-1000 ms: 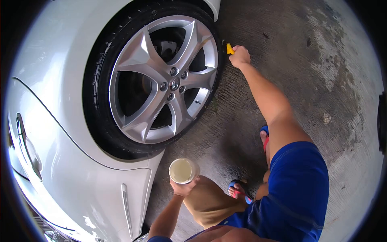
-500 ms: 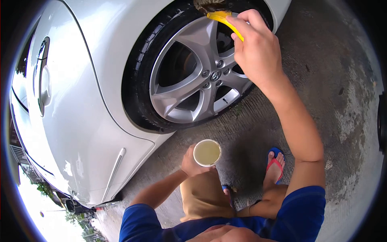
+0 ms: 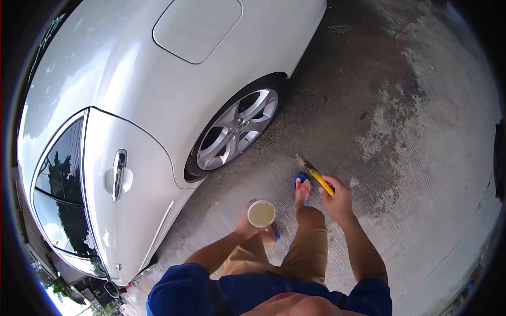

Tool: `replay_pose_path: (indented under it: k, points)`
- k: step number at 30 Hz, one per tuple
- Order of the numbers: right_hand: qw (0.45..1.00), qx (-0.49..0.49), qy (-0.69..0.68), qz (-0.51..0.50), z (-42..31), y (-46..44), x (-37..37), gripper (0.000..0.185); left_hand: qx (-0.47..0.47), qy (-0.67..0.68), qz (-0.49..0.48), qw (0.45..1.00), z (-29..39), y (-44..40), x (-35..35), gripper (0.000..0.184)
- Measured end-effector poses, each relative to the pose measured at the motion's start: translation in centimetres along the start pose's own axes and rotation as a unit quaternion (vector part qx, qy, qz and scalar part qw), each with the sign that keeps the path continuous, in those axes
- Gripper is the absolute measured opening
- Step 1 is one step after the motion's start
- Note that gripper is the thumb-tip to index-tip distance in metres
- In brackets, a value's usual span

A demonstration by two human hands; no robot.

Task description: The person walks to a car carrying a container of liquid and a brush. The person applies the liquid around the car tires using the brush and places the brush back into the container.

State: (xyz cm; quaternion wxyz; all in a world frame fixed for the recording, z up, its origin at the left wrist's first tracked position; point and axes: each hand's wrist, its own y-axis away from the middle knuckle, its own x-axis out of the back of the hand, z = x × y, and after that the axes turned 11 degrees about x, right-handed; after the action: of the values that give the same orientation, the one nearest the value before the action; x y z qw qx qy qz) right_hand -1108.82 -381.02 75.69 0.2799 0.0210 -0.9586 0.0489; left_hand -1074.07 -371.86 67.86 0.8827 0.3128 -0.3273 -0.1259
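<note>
Left hand (image 3: 244, 223) curled around a white cup (image 3: 262, 200), mouth up, pale yellowish liquid (image 3: 262, 215) inside. Right hand (image 3: 338, 200) closed on the yellow handle of a paintbrush (image 3: 315, 175); bristles point forward, clear of the tyre (image 3: 193, 167). Both held over the concrete floor (image 3: 437, 200), near its left edge along the white car (image 3: 158, 100).

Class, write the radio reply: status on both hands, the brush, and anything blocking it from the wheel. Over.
Left hand: grip on cup, pale liquid inside. Right hand: grip on yellow-handled brush. Brush apart from wheel; no obstruction visible between.
</note>
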Motion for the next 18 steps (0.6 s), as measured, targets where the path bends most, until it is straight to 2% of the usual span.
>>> replay_pose_path:
  k: [2,3,6,8,9,11,14,18]
  points:
    - [0.979,-0.189,0.028,0.075,-0.6,5.9,7.9,0.029,-0.054,-0.103,0.01,0.993,3.3,2.2,1.0,0.108]
    - [0.964,-0.241,0.059,0.098,-1.7,8.6,11.5,0.03,-0.057,-0.123,-0.007,0.991,6.0,3.4,2.3,0.106]
    - [0.911,-0.371,0.1,0.15,-3.9,13.8,19.8,0.029,-0.059,-0.166,-0.048,0.983,15.9,5.5,6.1,0.103]
    - [0.902,-0.389,0.083,0.167,-7.5,13.7,23.9,0.027,-0.061,-0.166,-0.077,0.981,24.3,5.8,9.1,0.102]
    - [0.899,-0.391,0.076,0.184,-8.6,12.4,25.6,0.026,-0.087,-0.166,-0.061,0.98,26.5,4.8,9.2,0.102]
    - [0.926,-0.296,0.017,0.232,-10.8,9.2,28.0,0.026,-0.144,-0.165,-0.039,0.975,30.0,2.3,8.6,0.101]
    - [0.959,-0.188,-0.007,0.21,-12.9,2.0,32.5,0.027,-0.218,-0.092,0.015,0.972,37.3,-2.0,6.7,0.097]
    - [0.982,-0.048,-0.061,0.173,-13.7,-9.1,38.9,0.026,-0.298,-0.062,0.053,0.951,49.9,-7.8,4.6,0.093]
